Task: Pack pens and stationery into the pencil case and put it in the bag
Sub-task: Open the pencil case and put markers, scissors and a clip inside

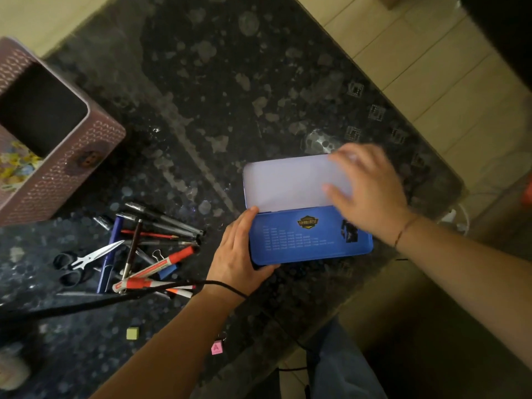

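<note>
Nearest the camera, the left hand [239, 250] is seen gripping the left end of the blue pencil case [311, 237], thumb on top and fingers curled under its near corner. At the opposite end of the case, the right hand [365, 185] is laid with spread fingers on the pale lid [288, 182], which is raised open; whether the lid is pinched cannot be told through the blur. Left of the gripped end, pens [161, 223], red markers [161, 263] and scissors [83, 259] are heaped on the dark stone table [216, 96]. Beyond them, the pink bag [66, 156] is stood open.
</note>
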`<action>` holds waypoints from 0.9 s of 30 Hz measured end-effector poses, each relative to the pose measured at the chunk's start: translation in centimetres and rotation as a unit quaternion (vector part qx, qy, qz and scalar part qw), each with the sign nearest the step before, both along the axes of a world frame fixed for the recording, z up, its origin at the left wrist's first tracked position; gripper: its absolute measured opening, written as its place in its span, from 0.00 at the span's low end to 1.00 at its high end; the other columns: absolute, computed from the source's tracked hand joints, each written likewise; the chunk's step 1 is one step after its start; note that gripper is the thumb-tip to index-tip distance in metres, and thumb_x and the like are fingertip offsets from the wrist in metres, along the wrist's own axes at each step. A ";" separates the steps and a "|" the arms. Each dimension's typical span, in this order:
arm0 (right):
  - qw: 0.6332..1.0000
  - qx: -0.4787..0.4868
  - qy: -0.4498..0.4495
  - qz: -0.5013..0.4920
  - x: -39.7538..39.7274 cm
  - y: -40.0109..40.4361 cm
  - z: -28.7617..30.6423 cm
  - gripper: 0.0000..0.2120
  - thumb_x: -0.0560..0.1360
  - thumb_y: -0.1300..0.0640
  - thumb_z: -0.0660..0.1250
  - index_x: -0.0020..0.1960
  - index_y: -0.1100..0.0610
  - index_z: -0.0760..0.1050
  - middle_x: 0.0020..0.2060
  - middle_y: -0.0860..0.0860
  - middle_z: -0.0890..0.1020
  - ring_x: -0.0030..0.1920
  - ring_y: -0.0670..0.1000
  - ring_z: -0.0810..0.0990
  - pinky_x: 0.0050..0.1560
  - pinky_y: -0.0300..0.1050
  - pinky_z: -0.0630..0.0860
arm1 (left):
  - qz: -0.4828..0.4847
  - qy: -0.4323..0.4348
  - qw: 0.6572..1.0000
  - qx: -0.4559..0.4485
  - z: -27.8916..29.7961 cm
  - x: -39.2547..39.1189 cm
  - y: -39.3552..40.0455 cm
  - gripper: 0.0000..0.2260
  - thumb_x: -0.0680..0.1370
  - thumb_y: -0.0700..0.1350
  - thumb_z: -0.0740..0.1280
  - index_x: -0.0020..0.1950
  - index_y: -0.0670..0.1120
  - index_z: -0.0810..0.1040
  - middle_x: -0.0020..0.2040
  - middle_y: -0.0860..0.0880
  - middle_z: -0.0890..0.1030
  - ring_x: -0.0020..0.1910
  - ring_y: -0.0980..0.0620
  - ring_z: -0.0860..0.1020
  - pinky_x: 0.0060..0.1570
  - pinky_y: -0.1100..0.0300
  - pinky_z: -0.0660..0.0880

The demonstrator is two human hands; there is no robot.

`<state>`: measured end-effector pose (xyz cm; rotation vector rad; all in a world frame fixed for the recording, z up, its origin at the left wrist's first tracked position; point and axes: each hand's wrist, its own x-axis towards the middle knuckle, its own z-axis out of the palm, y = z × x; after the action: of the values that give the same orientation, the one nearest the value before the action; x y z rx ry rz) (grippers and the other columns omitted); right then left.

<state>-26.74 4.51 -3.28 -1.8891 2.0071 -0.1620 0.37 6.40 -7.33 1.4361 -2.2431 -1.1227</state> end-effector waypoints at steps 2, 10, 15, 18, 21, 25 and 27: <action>0.993 0.020 0.003 0.116 2.2 1.8 0.8 0.30 0.71 0.36 0.63 0.66 0.54 0.72 0.64 0.53 0.72 0.65 0.58 0.68 0.59 0.57 0.70 | 0.005 0.009 1.000 0.013 0.0 0.0 0.0 0.46 0.62 0.48 0.81 0.73 0.47 0.58 0.67 0.45 0.72 0.64 0.51 0.69 0.63 0.65 0.64; 0.977 0.127 0.085 0.146 5.8 4.0 1.1 0.42 0.55 0.43 0.75 0.65 0.54 0.66 0.60 0.53 0.71 0.61 0.58 0.70 0.55 0.61 0.70 | 0.015 0.006 1.000 0.017 0.1 -0.2 0.0 0.45 0.62 0.50 0.81 0.73 0.47 0.60 0.66 0.57 0.66 0.63 0.54 0.69 0.61 0.61 0.67; 0.981 0.135 0.088 0.105 7.1 3.8 0.8 0.39 0.53 0.57 0.77 0.61 0.56 0.67 0.53 0.54 0.72 0.54 0.57 0.73 0.55 0.67 0.70 | 0.021 0.005 0.999 0.027 0.3 -0.2 0.0 0.45 0.62 0.50 0.80 0.73 0.45 0.60 0.66 0.57 0.66 0.62 0.62 0.66 0.61 0.69 0.64; 0.982 0.134 0.091 0.096 7.3 3.6 0.6 0.38 0.53 0.60 0.77 0.60 0.56 0.67 0.53 0.53 0.72 0.54 0.57 0.73 0.58 0.70 0.68 | 0.024 0.012 0.999 0.033 0.3 -0.1 0.1 0.45 0.62 0.49 0.81 0.73 0.43 0.62 0.66 0.56 0.66 0.62 0.63 0.64 0.62 0.78 0.58; 0.980 0.142 0.105 0.092 7.6 3.4 0.3 0.37 0.52 0.61 0.77 0.59 0.56 0.67 0.53 0.55 0.71 0.55 0.59 0.72 0.58 0.71 0.68 | 0.026 0.011 0.999 0.036 0.2 -0.2 0.1 0.45 0.62 0.49 0.81 0.73 0.42 0.62 0.67 0.56 0.66 0.62 0.64 0.64 0.62 0.80 0.57; 0.982 0.122 0.113 0.089 7.6 3.3 0.1 0.37 0.49 0.62 0.76 0.56 0.57 0.68 0.49 0.56 0.72 0.51 0.59 0.71 0.51 0.65 0.72 | 0.034 0.009 0.998 0.045 0.3 -0.3 0.2 0.46 0.62 0.48 0.81 0.73 0.42 0.61 0.66 0.59 0.65 0.62 0.66 0.63 0.60 0.80 0.57; 0.983 0.110 0.115 0.096 7.4 3.4 0.1 0.36 0.49 0.61 0.75 0.56 0.56 0.68 0.48 0.55 0.71 0.49 0.58 0.71 0.47 0.59 0.72 | 0.037 0.012 0.998 0.053 0.5 -0.2 0.2 0.46 0.62 0.48 0.81 0.74 0.43 0.61 0.65 0.65 0.62 0.61 0.67 0.63 0.59 0.80 0.58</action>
<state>-19.38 7.90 -3.19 -2.0161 1.8749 0.3317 0.14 6.58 -6.85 1.5240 -2.1235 -1.2440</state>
